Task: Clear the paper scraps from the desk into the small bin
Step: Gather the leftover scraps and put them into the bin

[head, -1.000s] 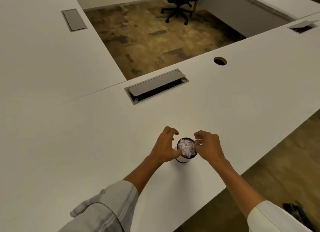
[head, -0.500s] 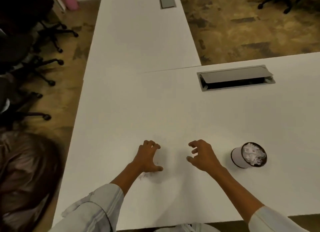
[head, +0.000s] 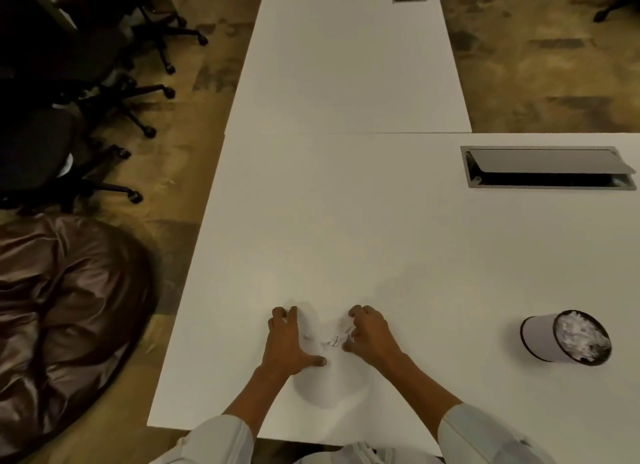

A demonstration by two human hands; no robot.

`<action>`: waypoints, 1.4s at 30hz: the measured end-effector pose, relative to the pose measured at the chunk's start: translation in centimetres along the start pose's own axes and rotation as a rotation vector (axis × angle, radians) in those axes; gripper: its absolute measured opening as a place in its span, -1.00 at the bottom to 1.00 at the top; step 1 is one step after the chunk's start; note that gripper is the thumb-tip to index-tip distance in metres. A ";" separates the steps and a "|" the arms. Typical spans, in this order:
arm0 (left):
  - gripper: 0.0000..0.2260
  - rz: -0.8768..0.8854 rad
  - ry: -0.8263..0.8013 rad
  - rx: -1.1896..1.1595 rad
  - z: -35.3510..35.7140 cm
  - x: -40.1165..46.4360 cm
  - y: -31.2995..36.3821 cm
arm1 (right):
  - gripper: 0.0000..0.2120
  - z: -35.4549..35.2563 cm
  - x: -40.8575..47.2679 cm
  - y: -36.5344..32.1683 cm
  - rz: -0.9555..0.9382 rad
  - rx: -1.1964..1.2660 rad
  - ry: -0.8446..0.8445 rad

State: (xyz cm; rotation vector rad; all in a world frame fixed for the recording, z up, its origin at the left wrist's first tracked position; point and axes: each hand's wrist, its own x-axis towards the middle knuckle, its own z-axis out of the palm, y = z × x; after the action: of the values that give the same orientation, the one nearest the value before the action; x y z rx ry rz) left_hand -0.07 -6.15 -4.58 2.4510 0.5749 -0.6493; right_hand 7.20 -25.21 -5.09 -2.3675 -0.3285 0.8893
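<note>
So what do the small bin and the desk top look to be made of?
Small bin: pale matt wall with dark rims, possibly card or plastic; it cannot be settled from here. Desk: smooth white matt board, likely laminate, with a thin straight seam between panels.

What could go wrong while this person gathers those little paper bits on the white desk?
The paper scraps are white on a white desk, so some could easily be missed. The small bin stands well off to the side of the right hand, so bits may drop on the way. It already looks nearly full, so more paper might spill over. The left hand could also brush scraps away.
</note>
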 end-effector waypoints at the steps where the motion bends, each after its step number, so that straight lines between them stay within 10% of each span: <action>1: 0.16 0.013 -0.005 -0.036 0.2 0.1 0.4 | -0.39 0.3 0.5 -0.4 -0.030 -0.012 0.000; 13: -0.11 0.142 0.140 0.058 2.0 0.5 1.3 | -0.11 0.1 1.3 0.6 -0.281 -0.376 -0.012; 22: -0.79 0.224 0.175 -0.041 3.4 -0.9 1.4 | -0.50 5.8 -1.1 -1.9 -0.318 -0.475 0.081; 30: -0.84 0.127 0.211 -0.143 4.6 -1.7 1.9 | -0.74 4.7 -1.3 -0.5 -0.372 -0.566 0.052; 42: -0.93 0.000 0.239 -0.473 -2.2 1.0 3.4 | -0.89 -5.1 -2.3 0.9 0.144 0.874 0.311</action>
State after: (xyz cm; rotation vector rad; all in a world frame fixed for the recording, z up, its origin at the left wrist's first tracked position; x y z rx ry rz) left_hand 3.14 -7.20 -2.24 2.0871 0.7270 -0.1866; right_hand 8.92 -29.10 -1.36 -1.6673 0.3116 0.5414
